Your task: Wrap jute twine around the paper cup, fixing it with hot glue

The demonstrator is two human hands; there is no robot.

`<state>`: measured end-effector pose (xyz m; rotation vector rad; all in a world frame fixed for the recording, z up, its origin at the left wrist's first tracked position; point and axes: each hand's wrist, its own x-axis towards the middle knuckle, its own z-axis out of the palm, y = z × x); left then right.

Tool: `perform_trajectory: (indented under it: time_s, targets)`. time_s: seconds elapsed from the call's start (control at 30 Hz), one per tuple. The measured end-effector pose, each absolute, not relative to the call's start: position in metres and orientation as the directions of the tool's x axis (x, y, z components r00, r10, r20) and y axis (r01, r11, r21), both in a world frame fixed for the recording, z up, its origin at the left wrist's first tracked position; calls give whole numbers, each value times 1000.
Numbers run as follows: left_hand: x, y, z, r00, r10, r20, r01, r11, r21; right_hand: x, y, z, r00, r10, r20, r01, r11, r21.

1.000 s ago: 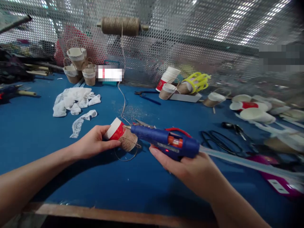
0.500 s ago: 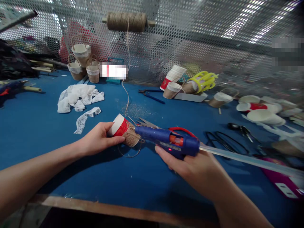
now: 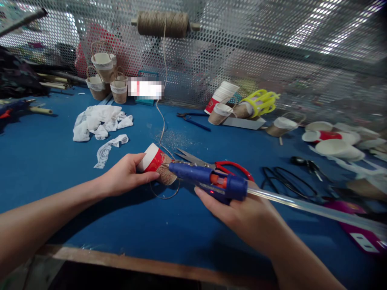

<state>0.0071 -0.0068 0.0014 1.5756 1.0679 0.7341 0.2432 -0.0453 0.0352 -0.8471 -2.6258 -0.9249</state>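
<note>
My left hand [image 3: 130, 173] is closed around a red and white paper cup [image 3: 151, 158], tilted on its side. Twine [image 3: 167, 172] wraps the cup's lower part, and a loose loop hangs beneath it. In my right hand [image 3: 232, 211] is a blue hot glue gun [image 3: 205, 175] with a lit red light and a long clear glue stick [image 3: 287, 203] out of its back. The nozzle is at the cup, near the edge of the wrapped twine; whether it touches I cannot tell. Red-handled scissors [image 3: 196, 159] lie open behind the gun.
A twine spool [image 3: 162, 24] hangs on the mesh, its strand running down to the cup. White lace [image 3: 96, 121] lies left. Twine-covered cups [image 3: 104, 66] stand behind it. Blue pliers [image 3: 195, 121], stacked cups [image 3: 222, 96], a black cable [image 3: 278, 181] and a purple power strip [image 3: 356, 229] are right.
The glue gun has moved slightly left, its nozzle now farther over the cup toward the red band. More of the scissors shows. My left hand keeps its hold on the cup.
</note>
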Motion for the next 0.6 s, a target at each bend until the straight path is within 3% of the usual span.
perform_trajectory:
  time_s: [0.43, 0.6]
  targets:
    - [6, -7, 2, 430, 902, -43, 311, -104, 945, 251, -46, 23, -753, 502, 425, 652, 653, 385]
    - [6, -8, 4, 466, 884, -28, 270, -112, 956, 250, -43, 30, -824, 427, 373, 566, 664, 489]
